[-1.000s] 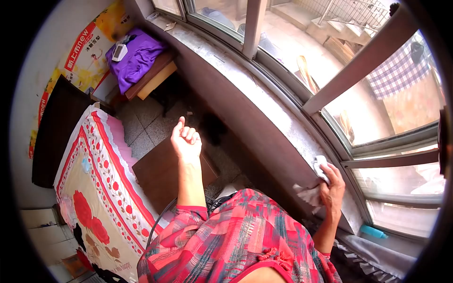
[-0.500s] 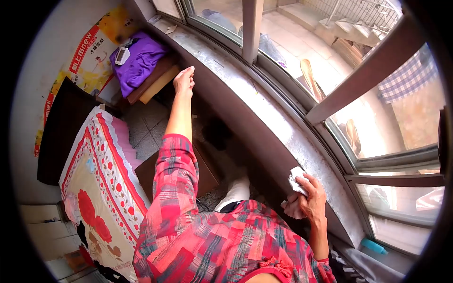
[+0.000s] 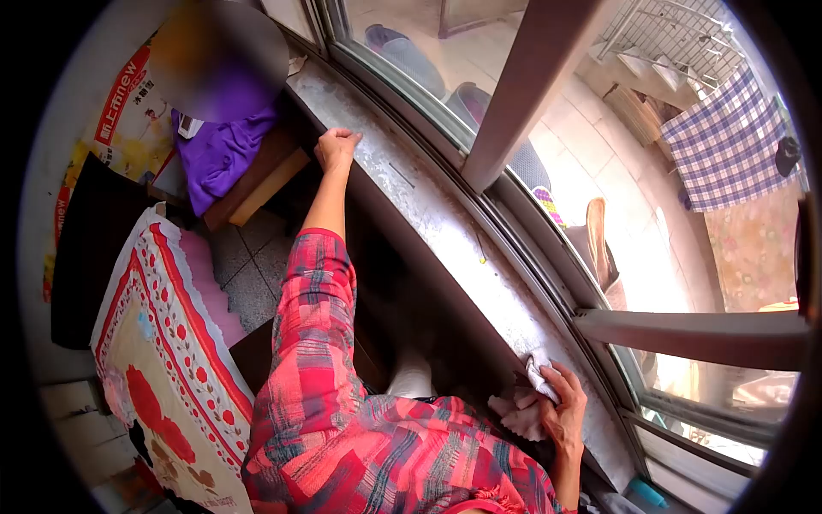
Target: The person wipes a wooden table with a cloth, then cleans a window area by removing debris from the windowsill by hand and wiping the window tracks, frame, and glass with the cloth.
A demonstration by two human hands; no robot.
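Observation:
My left hand is closed at the inner edge of the windowsill, near its far part; whether anything is between the fingers is too small to make out. A crumpled whitish cloth is in my right hand, beside the near part of the same sill. Part of the cloth sticks up past the fingertips and the rest hangs down to the left of the hand. The sill looks worn and blotchy, with bright light on it.
Sliding window frames run along the sill's right side. At the left lies a flowered cover. A purple cloth covers a wooden table at the far end. A teal object is at the bottom right.
My left hand has gone forward and right, from above the floor to the sill's edge. My right hand, still holding the cloth, has shifted lower in view. The view has turned somewhat.

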